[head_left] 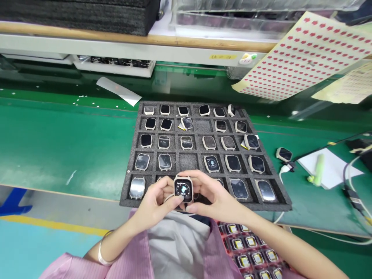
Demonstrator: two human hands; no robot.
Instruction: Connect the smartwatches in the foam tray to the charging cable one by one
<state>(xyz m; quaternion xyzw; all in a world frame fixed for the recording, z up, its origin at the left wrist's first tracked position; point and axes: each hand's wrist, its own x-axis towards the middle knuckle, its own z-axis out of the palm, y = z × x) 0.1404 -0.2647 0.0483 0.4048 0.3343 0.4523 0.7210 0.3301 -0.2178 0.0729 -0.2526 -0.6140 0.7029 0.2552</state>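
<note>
A square smartwatch body [183,189] with a lit screen is held between both hands, above the near edge of a dark foam tray [188,159]. My left hand [155,197] is closed on its left side, the thumb at the lower part of the screen. From the right, my right hand [210,193] grips the watch's other side with bent fingers. Many similar watch bodies lie in the tray's compartments, mostly with dark screens; one watch [211,164] shows a lit face. My hands hide part of the nearest row.
Right of the tray, one watch [284,154] lies near cables, white paper [334,170] and a green marker [319,169]. Below the table edge sits a tray of parts with yellow pieces [257,257]. A sticker sheet [302,58] hangs from the shelf [116,44]. A translucent strip [119,90] lies behind.
</note>
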